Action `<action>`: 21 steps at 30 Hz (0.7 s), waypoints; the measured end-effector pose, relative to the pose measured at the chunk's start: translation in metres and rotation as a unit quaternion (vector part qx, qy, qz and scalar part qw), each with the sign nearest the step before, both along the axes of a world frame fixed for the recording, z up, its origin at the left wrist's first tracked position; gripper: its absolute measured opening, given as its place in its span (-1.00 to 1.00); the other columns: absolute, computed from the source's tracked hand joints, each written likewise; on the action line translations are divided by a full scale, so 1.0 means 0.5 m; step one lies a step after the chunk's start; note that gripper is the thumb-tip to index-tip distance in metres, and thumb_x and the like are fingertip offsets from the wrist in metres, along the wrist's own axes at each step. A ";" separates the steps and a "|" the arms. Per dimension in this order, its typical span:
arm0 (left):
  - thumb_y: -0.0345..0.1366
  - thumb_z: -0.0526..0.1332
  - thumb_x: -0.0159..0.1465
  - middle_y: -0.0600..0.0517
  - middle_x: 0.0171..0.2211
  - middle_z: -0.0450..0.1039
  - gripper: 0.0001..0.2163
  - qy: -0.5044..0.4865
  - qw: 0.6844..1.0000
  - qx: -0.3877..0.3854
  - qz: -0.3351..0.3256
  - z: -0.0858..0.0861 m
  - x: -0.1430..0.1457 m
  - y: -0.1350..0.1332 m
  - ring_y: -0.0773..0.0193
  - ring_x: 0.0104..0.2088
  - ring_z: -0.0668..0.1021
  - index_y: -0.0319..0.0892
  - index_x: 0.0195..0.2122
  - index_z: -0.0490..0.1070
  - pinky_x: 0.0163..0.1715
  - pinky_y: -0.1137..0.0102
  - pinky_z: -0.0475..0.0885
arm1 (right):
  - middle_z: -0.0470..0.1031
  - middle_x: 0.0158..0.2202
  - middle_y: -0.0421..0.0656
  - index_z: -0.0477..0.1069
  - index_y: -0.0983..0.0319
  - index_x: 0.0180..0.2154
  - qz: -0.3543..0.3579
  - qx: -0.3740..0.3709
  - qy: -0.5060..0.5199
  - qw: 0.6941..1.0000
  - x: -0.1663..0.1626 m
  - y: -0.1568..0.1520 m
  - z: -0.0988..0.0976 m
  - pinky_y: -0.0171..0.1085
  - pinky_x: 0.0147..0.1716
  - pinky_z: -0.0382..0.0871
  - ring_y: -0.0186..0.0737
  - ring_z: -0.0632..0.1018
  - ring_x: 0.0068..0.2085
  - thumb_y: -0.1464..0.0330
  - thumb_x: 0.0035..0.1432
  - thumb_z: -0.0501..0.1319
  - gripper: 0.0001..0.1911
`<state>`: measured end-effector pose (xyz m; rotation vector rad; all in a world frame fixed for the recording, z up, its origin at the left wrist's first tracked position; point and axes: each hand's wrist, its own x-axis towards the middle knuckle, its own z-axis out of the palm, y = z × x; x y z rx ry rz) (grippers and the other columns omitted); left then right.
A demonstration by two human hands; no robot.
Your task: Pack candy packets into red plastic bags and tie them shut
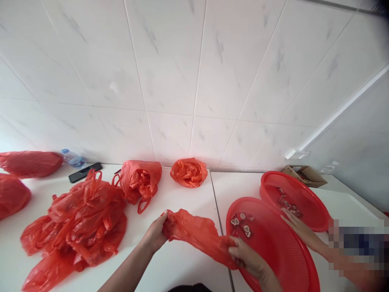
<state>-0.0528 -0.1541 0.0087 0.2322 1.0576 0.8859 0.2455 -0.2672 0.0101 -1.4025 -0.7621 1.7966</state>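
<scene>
A red plastic bag is stretched between my two hands above the white table. My left hand pinches its upper left end. The lower right end is gripped in my right hand, close to the rim of the nearer red plastic basket. Inside that basket lie several small flat pieces with pale patterns. To the left of my hands is a big heap of red plastic bags, some with knotted handles.
Two crumpled red bag bundles sit by the tiled wall. A phone and water bottle lie at the back left. Another person's hand reaches over the farther red basket, near a cardboard box.
</scene>
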 end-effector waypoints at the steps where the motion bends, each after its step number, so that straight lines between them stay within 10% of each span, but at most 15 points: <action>1: -0.25 0.17 0.31 0.07 -0.56 0.48 -0.81 0.004 1.000 -0.008 0.011 -0.003 -0.003 0.003 0.30 -0.55 0.55 -0.20 -0.43 0.35 -0.50 0.44 0.47 | 0.36 -0.60 -0.29 0.49 0.26 -0.41 0.041 0.002 -0.012 0.999 -0.002 0.000 0.000 -0.40 -0.60 0.04 -0.46 0.23 -0.60 0.37 -0.14 0.33 -0.84; 11: -0.17 0.24 0.24 -0.09 -0.49 0.55 -0.76 0.035 0.998 0.000 -0.044 -0.023 -0.033 -0.011 0.15 -0.50 0.60 -0.29 -0.37 0.45 -0.46 0.32 0.51 | 0.56 -0.34 -0.18 0.51 0.16 -0.30 -0.192 0.048 0.116 0.973 0.004 0.076 -0.060 -0.24 -0.31 0.42 -0.18 0.55 -0.29 0.12 -0.08 0.37 -0.68; 17: -0.25 0.33 0.18 -0.14 -0.30 0.59 -0.77 -0.072 0.981 0.084 -0.160 -0.007 -0.027 -0.042 0.12 -0.29 0.62 -0.30 -0.22 0.49 -0.22 0.31 0.50 | 0.53 -0.14 -0.07 0.38 0.17 -0.20 -0.316 0.085 -0.073 0.942 -0.019 0.141 -0.031 -0.15 -0.21 0.45 -0.03 0.54 -0.09 -0.03 -0.06 0.27 -0.51; 21: -0.32 0.37 0.11 -0.09 -0.39 0.59 -0.85 -0.037 0.992 0.057 -0.105 -0.033 0.008 -0.057 0.14 -0.35 0.62 -0.27 -0.33 0.49 -0.28 0.34 0.50 | 0.47 -0.09 -0.08 0.35 0.15 -0.15 -0.274 0.208 -0.321 0.883 -0.074 0.139 0.004 -0.23 -0.12 0.34 -0.12 0.46 -0.04 0.07 0.10 0.16 -0.64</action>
